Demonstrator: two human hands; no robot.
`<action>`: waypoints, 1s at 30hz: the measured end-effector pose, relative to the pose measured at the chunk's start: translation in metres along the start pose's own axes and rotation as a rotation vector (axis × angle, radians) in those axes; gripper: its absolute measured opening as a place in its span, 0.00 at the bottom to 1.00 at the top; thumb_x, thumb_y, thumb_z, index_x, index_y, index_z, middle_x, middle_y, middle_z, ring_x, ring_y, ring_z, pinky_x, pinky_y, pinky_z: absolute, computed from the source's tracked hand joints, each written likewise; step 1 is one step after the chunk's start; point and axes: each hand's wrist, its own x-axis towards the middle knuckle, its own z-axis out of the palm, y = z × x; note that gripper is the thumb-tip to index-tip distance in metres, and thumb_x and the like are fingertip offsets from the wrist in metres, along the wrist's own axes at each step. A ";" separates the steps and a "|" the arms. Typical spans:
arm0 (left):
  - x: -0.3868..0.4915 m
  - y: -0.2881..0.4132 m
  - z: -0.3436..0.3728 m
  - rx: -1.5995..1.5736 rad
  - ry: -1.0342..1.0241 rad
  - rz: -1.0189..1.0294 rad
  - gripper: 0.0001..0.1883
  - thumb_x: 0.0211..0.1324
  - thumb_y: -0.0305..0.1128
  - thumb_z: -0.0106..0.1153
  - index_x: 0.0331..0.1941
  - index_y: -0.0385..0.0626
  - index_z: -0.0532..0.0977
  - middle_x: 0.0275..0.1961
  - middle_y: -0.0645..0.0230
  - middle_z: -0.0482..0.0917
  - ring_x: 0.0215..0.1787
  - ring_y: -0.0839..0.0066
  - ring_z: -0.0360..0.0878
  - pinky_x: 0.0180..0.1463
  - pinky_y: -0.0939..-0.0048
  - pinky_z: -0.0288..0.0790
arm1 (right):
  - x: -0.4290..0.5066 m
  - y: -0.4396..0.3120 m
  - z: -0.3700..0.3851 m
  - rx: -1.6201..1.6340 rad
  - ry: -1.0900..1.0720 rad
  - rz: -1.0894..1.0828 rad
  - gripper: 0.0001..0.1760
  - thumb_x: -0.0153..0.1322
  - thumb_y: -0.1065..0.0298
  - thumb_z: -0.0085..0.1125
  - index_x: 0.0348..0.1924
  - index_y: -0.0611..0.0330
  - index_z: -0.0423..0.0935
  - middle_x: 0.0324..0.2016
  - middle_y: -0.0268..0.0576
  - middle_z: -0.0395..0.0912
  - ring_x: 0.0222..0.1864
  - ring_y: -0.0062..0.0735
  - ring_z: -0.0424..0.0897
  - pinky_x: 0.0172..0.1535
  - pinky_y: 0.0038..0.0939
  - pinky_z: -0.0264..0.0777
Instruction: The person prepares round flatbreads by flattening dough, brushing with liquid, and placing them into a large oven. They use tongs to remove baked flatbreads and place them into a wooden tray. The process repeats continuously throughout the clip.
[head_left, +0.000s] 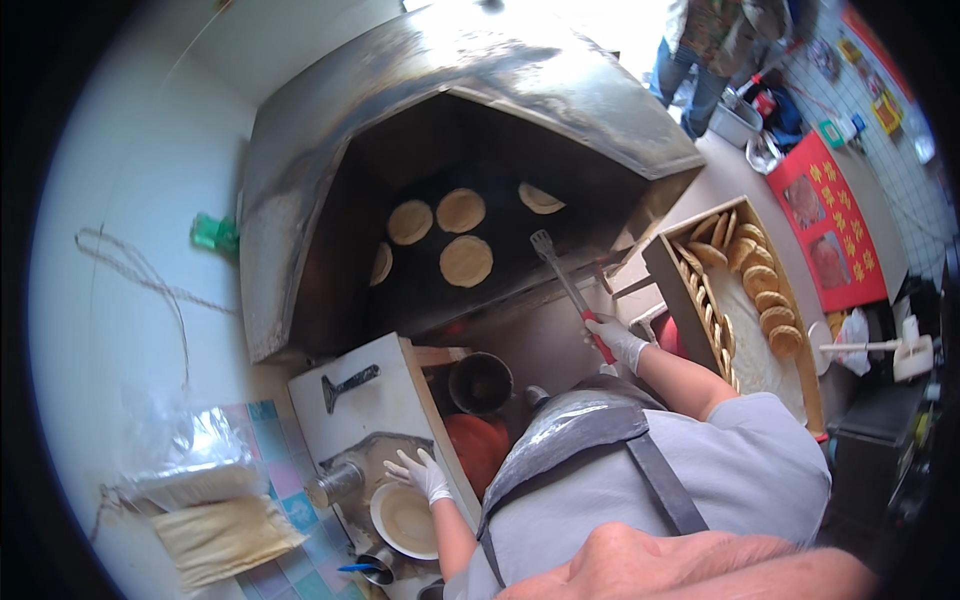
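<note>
My right hand (616, 343), in a clear glove, grips the red handle of a long metal cooking utensil (568, 283). Its slotted tip hangs near the front of a dark griddle (510, 259) inside a metal oven hood. Several round flatbreads (466, 261) lie on the griddle; one flatbread (540, 199) at the back right looks like a half round. At the left edge another flatbread (382, 264) is partly hidden by the hood wall. My left hand (424, 476), also gloved, is empty with fingers spread, by the edge of a white bowl (377, 517).
A metal canister (335, 484) and a black scraper (347, 387) rest on the left worktop (375, 412). Below it stand a black pot (481, 384) and a red basin (474, 454). At right, a wooden box (684, 289) holds stacked flatbreads. A person (694, 67) stands beyond the hood.
</note>
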 end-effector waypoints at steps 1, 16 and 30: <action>-0.006 -0.011 -0.003 0.002 0.003 0.009 0.32 0.64 0.48 0.50 0.67 0.42 0.61 0.75 0.47 0.41 0.76 0.42 0.33 0.74 0.45 0.38 | 0.007 0.002 0.010 0.063 0.004 0.038 0.14 0.75 0.63 0.52 0.51 0.57 0.69 0.31 0.37 0.78 0.29 0.24 0.77 0.29 0.23 0.71; 0.012 -0.029 -0.031 -0.035 -0.088 0.064 0.19 0.60 0.44 0.52 0.40 0.40 0.83 0.73 0.59 0.55 0.76 0.47 0.38 0.74 0.39 0.36 | 0.005 0.002 0.066 -0.203 0.023 -0.018 0.17 0.75 0.64 0.53 0.56 0.58 0.70 0.35 0.35 0.78 0.33 0.23 0.76 0.36 0.24 0.72; 0.014 0.001 -0.022 0.115 -0.052 -0.075 0.30 0.57 0.53 0.52 0.44 0.31 0.80 0.72 0.54 0.57 0.75 0.45 0.44 0.71 0.38 0.45 | 0.036 -0.050 0.287 -1.128 -0.657 -0.745 0.35 0.66 0.65 0.63 0.65 0.62 0.64 0.48 0.57 0.76 0.50 0.50 0.75 0.55 0.38 0.67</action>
